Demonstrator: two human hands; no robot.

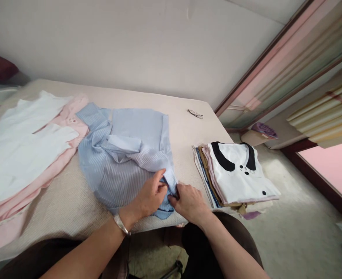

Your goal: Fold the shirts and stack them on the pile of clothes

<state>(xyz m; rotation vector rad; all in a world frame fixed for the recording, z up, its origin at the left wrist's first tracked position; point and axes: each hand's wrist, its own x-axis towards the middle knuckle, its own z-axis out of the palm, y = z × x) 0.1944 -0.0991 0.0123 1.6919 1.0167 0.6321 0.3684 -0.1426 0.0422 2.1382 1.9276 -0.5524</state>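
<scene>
My right hand (190, 202) has its fingers clamped on the near edge of a pale-blue striped cloth shirt (121, 186), perhaps to control its loose folds; my left hand (150, 197) touches it alongside, though I cannot tell whether those fingers grip. Beyond the fingers, the shirt spreads over the cream textured worktop (187, 155). To their right sits a multicoloured stack of folded clothes (237, 182), apparently apart to stay tidy.
</scene>
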